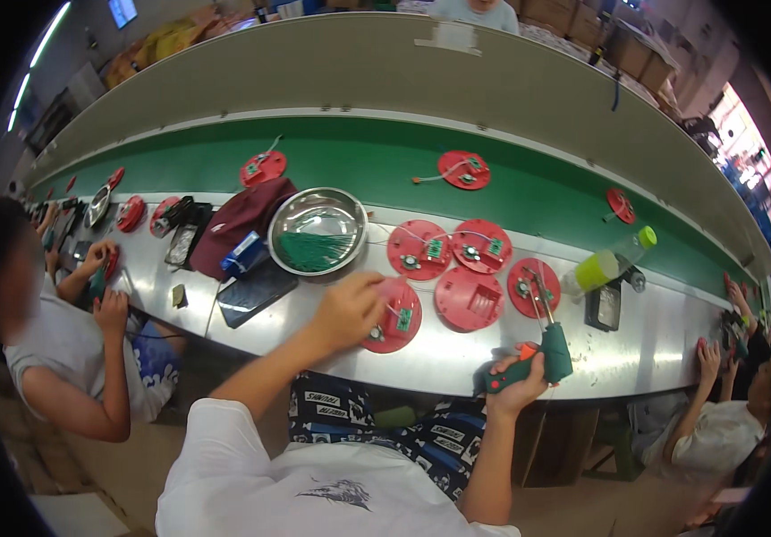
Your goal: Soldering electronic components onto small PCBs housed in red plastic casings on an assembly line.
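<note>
My right hand (517,379) is wrapped round the handle of a dark green soldering gun (554,351) with an orange trigger. Its long metal tip reaches over a round red plastic housing (521,300). At the left edge of another red housing (402,324), which carries a small green circuit board, my left hand (348,311) has its fingers pinched together; what they hold, if anything, is hidden. Behind these lie two red housings with boards and white wires (419,250) (481,246). Between my hands sits a bare red housing (469,300).
A steel bowl (318,199) of green wires stands left, beside a maroon bag (241,219) and a black phone (256,293). At right lie a green-capped bottle (614,259) and a metal tin (604,306). More housings (464,169) rest on the green strip. Co-workers sit on both sides.
</note>
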